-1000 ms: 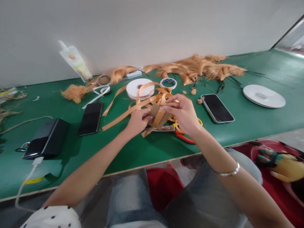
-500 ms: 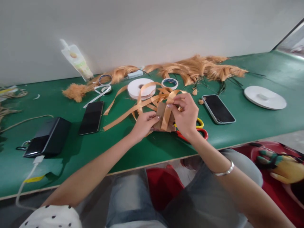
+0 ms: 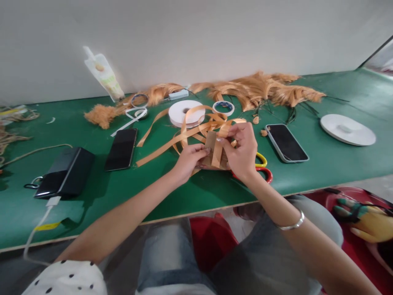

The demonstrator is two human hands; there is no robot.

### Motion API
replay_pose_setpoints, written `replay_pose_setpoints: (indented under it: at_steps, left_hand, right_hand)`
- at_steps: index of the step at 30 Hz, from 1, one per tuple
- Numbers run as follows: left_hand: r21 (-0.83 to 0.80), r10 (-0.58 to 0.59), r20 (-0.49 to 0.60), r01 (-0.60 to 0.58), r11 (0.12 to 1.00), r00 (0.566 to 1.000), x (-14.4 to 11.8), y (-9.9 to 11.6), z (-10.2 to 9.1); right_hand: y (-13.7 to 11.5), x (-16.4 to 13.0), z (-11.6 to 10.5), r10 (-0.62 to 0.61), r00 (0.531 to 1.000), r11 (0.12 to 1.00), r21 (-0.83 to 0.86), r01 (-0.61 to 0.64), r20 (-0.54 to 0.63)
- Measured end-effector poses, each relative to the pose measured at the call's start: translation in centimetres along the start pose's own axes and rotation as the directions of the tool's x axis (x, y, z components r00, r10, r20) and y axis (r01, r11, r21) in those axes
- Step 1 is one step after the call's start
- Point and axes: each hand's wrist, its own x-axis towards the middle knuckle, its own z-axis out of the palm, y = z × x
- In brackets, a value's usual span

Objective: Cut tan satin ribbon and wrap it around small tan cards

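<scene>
The left hand (image 3: 188, 160) pinches the near-left edge of a small brown card (image 3: 212, 143), while the right hand (image 3: 242, 150) grips its right side, fingers closed on an orange ribbon (image 3: 217, 152) running down the card's face, just above the green table (image 3: 184, 192). Doing this well likely means keeping the ribbon flat and taut against the card. Loose ribbon loops lie beyond; red-and-yellow scissors (image 3: 262, 166) rest beside the right wrist

card (image 3: 211, 144) between hands | scissors (image 3: 263, 168) beneath (right) | phones (image 3: 121, 148) flank | tape roll (image 3: 183, 112) behind
</scene>
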Motion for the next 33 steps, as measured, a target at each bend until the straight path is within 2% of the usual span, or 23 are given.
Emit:
replay_pose_setpoints:
  at_steps: [5, 11, 15, 20, 25, 33]
  left_hand:
    - [-0.099, 0.028, -0.056, -0.034, 0.994, 0.998, 0.4, 0.1, -0.4]
    - [-0.156, 0.1, -0.135, -0.121, 0.98, 0.986, 1.1, 0.1, -1.1]
    - [-0.151, 0.165, -0.18, -0.193, 0.97, 0.97, 1.3, 0.4, -1.4]
    - [-0.155, 0.225, -0.16, -0.25, 0.956, 0.961, 1.2, 0.6, -1.5]
    - [-0.154, 0.237, -0.172, -0.264, 0.952, 0.956, 1.3, 0.3, -1.4]
    - [-0.199, 0.216, -0.178, -0.25, 0.948, 0.96, 1.3, 0.4, -1.4]
  right_hand:
    - [-0.1, -0.2, 0.0, -0.028, 0.976, 0.999, -0.014, 0.032, 0.214]
    - [-0.3, -1.0, 0.5, -0.074, 0.946, 0.997, 0.008, 0.076, 0.315]
    - [-0.1, -1.6, 0.8, -0.072, 0.936, 0.997, 0.01, 0.073, 0.345]
    - [-0.1, -1.8, 0.9, -0.072, 0.936, 0.997, 0.019, 0.07, 0.345]
    - [-0.2, -1.7, 0.9, -0.038, 0.943, 0.998, 0.055, 0.021, 0.33]
    - [0.0, -1.7, 1.0, -0.045, 0.942, 0.998, 0.054, 0.029, 0.333]
